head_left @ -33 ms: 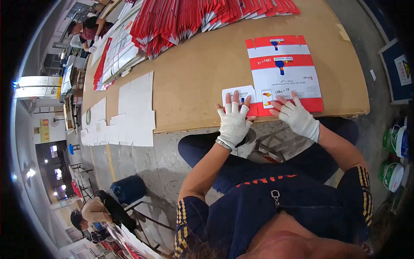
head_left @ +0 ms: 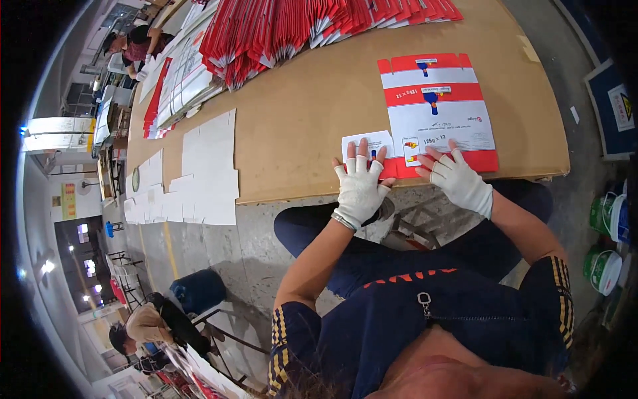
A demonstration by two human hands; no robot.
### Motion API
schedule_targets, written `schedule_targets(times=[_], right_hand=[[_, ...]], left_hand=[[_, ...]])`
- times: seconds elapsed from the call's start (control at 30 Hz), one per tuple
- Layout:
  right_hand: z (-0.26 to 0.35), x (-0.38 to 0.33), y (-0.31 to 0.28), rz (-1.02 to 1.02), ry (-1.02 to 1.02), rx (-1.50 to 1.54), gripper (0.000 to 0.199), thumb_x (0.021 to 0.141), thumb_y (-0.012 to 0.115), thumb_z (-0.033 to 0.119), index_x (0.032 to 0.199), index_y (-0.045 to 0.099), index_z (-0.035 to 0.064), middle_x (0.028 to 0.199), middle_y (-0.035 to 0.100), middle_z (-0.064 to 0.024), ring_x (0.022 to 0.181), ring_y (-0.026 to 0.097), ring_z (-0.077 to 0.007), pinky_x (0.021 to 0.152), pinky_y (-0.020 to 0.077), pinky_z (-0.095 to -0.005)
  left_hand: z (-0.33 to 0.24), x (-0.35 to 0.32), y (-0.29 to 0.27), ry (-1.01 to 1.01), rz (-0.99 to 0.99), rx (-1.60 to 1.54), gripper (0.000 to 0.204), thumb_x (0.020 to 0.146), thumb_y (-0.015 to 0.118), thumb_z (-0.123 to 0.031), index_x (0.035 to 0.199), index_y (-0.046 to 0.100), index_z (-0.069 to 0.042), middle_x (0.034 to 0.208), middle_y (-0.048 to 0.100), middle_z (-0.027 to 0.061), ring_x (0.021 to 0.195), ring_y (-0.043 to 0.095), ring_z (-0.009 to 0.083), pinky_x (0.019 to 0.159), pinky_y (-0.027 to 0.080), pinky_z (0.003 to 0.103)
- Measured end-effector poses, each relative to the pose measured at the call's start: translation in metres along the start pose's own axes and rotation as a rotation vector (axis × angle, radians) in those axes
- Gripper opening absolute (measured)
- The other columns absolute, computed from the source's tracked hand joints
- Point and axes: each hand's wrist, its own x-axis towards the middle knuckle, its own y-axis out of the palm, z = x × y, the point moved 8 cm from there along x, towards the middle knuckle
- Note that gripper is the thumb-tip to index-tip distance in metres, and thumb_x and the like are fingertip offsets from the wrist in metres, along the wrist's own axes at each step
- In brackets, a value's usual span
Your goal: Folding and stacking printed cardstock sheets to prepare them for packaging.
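Flat on the table (head_left: 299, 126), near its front edge, a red-and-white carton blank (head_left: 435, 110) is laid out unfolded. Its near edge is pressed down by both hands, each in a white fingerless glove. The left hand (head_left: 359, 186) is set palm down at the blank's near-left corner, with the fingers straight, close together and pointing away from the body; the fingertips are seen over a small white flap (head_left: 364, 142) that juts out to the left of the blank. Nothing is gripped by it. The right hand (head_left: 458, 178) is laid palm down on the red strip along the near edge, fingers slightly spread and angled toward the left; nothing is clasped by it either, only the card is held flat. The two hands are kept near each other, with a short stretch of the red strip between them.

Farther back on the table, a long fanned stack of red folded blanks (head_left: 299, 26) is ranged across the top. To the left, plain white sheets (head_left: 206, 166) are spread on the table's left part and over its edge. Green-and-white tubs (head_left: 608, 243) are stood on the floor at the right. Another person (head_left: 136, 46) is seated at the far left end, and a further person (head_left: 149, 326) is seen low at the left.
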Motion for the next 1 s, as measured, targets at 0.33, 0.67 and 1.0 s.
schedule_targets(times=[0.33,0.67,1.0], right_hand=[[-0.004,0.016,-0.006,-0.062,0.109,0.223,0.051,0.073,0.062,0.016,0.123,0.056,0.0077,0.136,0.050,-0.0070,0.131,0.041,-0.0228,0.111,0.0150,-0.0570],[0.019,-0.074,0.018,-0.145,0.719,1.038,0.045,0.086,0.060,0.021,0.126,0.051,0.0041,0.120,0.057,-0.0121,0.115,0.051,-0.0248,0.100,0.0374,-0.0416],[-0.191,-0.202,-0.088,-0.711,1.227,0.929,0.026,0.084,0.050,0.007,0.107,0.059,-0.0003,0.086,0.059,0.0009,0.072,0.051,-0.0062,0.061,0.0426,-0.0219]], left_hand=[[0.035,0.042,0.002,-0.101,-0.035,-0.235,0.083,0.065,0.076,-0.044,0.135,0.045,-0.012,0.145,0.028,0.0207,0.136,0.018,0.0434,0.104,0.016,0.062],[-0.004,0.081,0.003,-0.249,-0.206,-0.616,0.055,0.076,0.070,-0.033,0.120,0.052,-0.004,0.110,0.053,0.0185,0.101,0.051,0.0358,0.084,0.039,0.048],[0.043,0.030,-0.055,0.035,-0.279,-0.341,0.070,0.066,0.072,-0.005,0.131,0.046,0.002,0.137,0.043,0.0237,0.128,0.039,0.0394,0.104,0.035,0.042]])
